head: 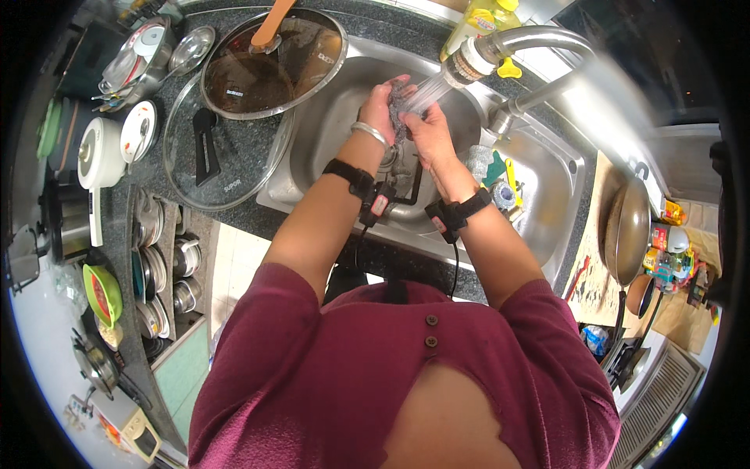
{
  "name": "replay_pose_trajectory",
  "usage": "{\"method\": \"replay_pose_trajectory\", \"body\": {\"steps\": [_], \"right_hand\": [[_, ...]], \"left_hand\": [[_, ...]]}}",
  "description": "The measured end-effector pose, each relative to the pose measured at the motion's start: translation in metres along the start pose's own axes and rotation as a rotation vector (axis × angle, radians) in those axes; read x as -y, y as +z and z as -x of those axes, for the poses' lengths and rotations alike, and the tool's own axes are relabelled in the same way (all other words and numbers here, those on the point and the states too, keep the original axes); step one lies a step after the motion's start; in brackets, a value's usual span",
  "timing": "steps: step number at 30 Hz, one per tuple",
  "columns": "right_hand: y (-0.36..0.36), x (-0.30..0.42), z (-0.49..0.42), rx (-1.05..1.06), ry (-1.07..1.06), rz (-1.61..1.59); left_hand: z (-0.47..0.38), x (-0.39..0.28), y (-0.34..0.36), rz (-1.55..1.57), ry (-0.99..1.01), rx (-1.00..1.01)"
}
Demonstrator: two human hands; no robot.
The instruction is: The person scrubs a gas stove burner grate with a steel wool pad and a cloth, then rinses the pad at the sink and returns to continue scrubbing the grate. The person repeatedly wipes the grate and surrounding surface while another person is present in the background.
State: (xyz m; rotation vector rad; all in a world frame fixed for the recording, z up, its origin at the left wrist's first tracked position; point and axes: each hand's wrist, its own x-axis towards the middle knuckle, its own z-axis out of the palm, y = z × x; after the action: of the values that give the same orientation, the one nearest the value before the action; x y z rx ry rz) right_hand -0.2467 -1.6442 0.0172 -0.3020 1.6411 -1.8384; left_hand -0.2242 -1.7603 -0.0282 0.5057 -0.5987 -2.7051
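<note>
My left hand [378, 112] and my right hand [430, 132] are close together above the left bowl of a stainless steel sink [328, 97]. Between them they hold a grey mesh scourer [399, 111], which looks like steel wool. Water streams onto it from the ribbed spout of a curved metal faucet [545, 36]. Part of the scourer is hidden by the fingers and the water. Below my hands, the sink drain [388, 157] shows at the bowl's bottom.
Two glass lids [275, 97] [234, 158] overlap on the counter at left, beside a white saucepan [101, 153]. The right bowl holds a yellow-handled tool [511, 176] and a green cloth or pad [495, 167]. A yellow detergent bottle [477, 26] stands behind. A frying pan [627, 231] is at right.
</note>
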Motion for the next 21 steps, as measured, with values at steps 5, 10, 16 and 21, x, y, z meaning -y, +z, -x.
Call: {"method": "replay_pose_trajectory", "body": {"steps": [5,10,16,21], "right_hand": [[-0.004,-0.008,-0.023,-0.125,-0.217,0.015],[-0.002,0.013,-0.034,-0.217,-0.348,0.124],[0.016,0.009,-0.012,-0.155,-0.129,-0.007],[0.013,0.002,-0.024,-0.065,-0.308,0.353]], "left_hand": [[-0.014,0.007,0.029,-0.212,0.090,-0.153],[0.023,0.031,0.083,-0.213,0.140,-0.096],[0.033,-0.008,0.072,-0.137,-0.075,-0.250],[0.035,0.016,0.044,-0.084,0.108,-0.032]]}}
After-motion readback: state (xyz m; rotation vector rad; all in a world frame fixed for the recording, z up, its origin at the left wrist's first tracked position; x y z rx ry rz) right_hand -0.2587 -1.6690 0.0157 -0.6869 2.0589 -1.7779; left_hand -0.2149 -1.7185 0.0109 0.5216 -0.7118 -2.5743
